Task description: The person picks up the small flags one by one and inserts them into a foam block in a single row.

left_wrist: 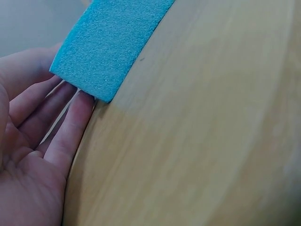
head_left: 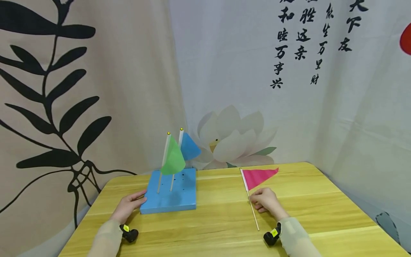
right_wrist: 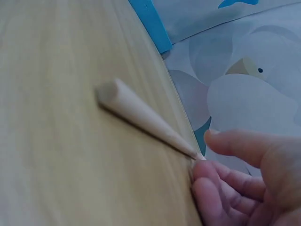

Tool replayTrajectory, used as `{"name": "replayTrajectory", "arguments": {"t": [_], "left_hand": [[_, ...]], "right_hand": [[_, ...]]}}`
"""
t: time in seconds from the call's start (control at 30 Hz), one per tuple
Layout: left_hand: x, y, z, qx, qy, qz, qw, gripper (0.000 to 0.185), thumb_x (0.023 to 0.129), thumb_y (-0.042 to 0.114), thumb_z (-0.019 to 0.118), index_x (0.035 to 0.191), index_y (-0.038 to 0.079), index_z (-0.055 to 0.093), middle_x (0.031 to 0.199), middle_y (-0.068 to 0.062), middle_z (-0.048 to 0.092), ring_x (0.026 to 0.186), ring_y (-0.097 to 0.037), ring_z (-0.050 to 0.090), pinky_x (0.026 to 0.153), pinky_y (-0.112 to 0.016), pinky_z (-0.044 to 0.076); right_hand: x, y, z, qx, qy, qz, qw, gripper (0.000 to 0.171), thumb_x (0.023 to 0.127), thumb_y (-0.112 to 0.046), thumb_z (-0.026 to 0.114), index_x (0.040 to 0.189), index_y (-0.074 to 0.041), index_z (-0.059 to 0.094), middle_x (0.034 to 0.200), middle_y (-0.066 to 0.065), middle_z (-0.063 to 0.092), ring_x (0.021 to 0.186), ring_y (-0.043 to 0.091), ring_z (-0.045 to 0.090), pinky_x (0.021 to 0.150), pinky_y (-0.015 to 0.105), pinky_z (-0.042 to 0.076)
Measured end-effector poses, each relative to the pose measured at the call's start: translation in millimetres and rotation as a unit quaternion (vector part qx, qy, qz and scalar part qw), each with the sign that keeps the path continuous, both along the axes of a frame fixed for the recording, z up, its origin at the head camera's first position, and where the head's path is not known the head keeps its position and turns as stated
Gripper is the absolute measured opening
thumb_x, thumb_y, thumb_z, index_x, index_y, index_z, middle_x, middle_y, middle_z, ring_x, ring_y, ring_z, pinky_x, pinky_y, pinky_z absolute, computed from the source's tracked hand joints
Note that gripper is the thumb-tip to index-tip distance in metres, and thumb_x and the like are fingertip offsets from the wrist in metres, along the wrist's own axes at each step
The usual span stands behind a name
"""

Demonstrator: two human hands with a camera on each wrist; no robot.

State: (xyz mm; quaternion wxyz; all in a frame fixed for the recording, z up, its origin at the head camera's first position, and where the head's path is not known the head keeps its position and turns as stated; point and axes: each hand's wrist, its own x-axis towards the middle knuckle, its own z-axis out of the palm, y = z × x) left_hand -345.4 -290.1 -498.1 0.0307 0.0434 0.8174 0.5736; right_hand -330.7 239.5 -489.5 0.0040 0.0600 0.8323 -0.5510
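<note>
A blue foam block [head_left: 173, 198] lies on the wooden table [head_left: 224, 228], left of centre. A green flag [head_left: 173, 159] and a blue flag [head_left: 190, 148] stand upright in it on thin sticks. My left hand [head_left: 130, 205] rests flat on the table, its straight fingers [left_wrist: 70, 127] touching the block's [left_wrist: 108, 42] near left corner. To the right, a pink flag [head_left: 259, 176] lies flat on the table. My right hand [head_left: 260, 200] has its fingers curled over the flag's wooden stick [right_wrist: 141, 113], fingertips [right_wrist: 207, 176] on it and thumb raised just above.
Printed cloth backdrops hang close behind and at both sides of the table: black leaves [head_left: 57, 107] on the left, a lotus [head_left: 231, 139] and calligraphy behind. The table's rounded back right corner [head_left: 309, 166] lies beyond the pink flag.
</note>
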Motion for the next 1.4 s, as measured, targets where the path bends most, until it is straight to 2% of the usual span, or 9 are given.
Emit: {"name": "replayTrajectory", "arguments": {"t": [0.17, 0.37, 0.7, 0.93, 1.2, 1.3, 1.4], "left_hand": [[1.6, 1, 1.3, 0.006, 0.000, 0.001, 1.0000, 0.059, 0.098, 0.027, 0.060, 0.147, 0.001, 0.041, 0.150, -0.022, 0.036, 0.130, -0.037, 0.044, 0.107, -0.049, 0.039], [1.3, 2, 1.0, 0.003, 0.000, 0.008, 1.0000, 0.059, 0.097, 0.028, 0.062, 0.146, 0.001, 0.042, 0.149, -0.021, 0.037, 0.129, -0.036, 0.046, 0.106, -0.048, 0.040], [-0.5, 2, -1.9, -0.003, 0.002, 0.010, 0.9999, 0.061, 0.096, 0.031, 0.063, 0.146, 0.002, 0.043, 0.148, -0.022, 0.039, 0.127, -0.034, 0.048, 0.105, -0.046, 0.042], [-4.1, 0, -3.6, 0.008, -0.009, 0.022, 0.9997, 0.063, 0.093, 0.034, 0.066, 0.145, 0.004, 0.046, 0.148, -0.019, 0.041, 0.127, -0.033, 0.048, 0.106, -0.047, 0.040], [-1.9, 0, -4.1, 0.002, 0.005, 0.015, 0.9999, 0.062, 0.094, 0.034, 0.066, 0.145, 0.004, 0.046, 0.148, -0.020, 0.040, 0.127, -0.035, 0.048, 0.108, -0.051, 0.036], [-1.4, 0, -3.4, 0.002, 0.004, 0.015, 0.9999, 0.062, 0.094, 0.034, 0.065, 0.145, 0.004, 0.046, 0.148, -0.020, 0.040, 0.128, -0.035, 0.048, 0.109, -0.053, 0.035], [-0.9, 0, -2.1, 0.000, 0.002, 0.016, 0.9999, 0.063, 0.094, 0.034, 0.065, 0.145, 0.003, 0.046, 0.148, -0.021, 0.040, 0.128, -0.035, 0.047, 0.109, -0.054, 0.033]], "right_hand": [[0.8, -3, 2.4, 0.036, 0.007, 0.001, 0.999, 0.020, 0.077, -0.016, 0.081, 0.078, -0.002, 0.067, 0.062, 0.006, 0.059, 0.047, 0.015, 0.054, 0.042, 0.030, 0.053], [0.1, -5, 4.6, 0.067, 0.001, 0.018, 0.998, 0.031, 0.075, -0.013, 0.082, 0.062, -0.007, 0.055, 0.048, 0.002, 0.045, 0.039, 0.012, 0.044, 0.037, 0.024, 0.046], [-0.9, -10, 4.4, 0.122, 0.010, 0.010, 0.992, 0.040, 0.074, -0.010, 0.079, 0.051, -0.012, 0.047, 0.043, 0.000, 0.044, 0.034, 0.010, 0.041, 0.035, 0.024, 0.046], [2.3, -11, 6.7, 0.143, 0.029, 0.007, 0.989, 0.031, 0.070, -0.006, 0.073, 0.049, -0.007, 0.051, 0.040, 0.003, 0.047, 0.032, 0.011, 0.043, 0.033, 0.026, 0.046], [-0.3, -9, 7.4, 0.169, 0.042, -0.008, 0.985, 0.031, 0.070, -0.008, 0.071, 0.046, -0.009, 0.051, 0.038, -0.001, 0.044, 0.030, 0.009, 0.043, 0.032, 0.027, 0.047], [-0.5, -7, 7.7, 0.163, 0.047, -0.010, 0.985, 0.030, 0.073, -0.009, 0.071, 0.048, -0.008, 0.054, 0.040, 0.000, 0.047, 0.031, 0.010, 0.045, 0.033, 0.028, 0.047], [-1.9, -4, 6.6, 0.129, 0.042, -0.011, 0.991, 0.022, 0.075, -0.007, 0.069, 0.056, -0.004, 0.059, 0.046, 0.004, 0.055, 0.035, 0.013, 0.051, 0.035, 0.029, 0.050]]}}
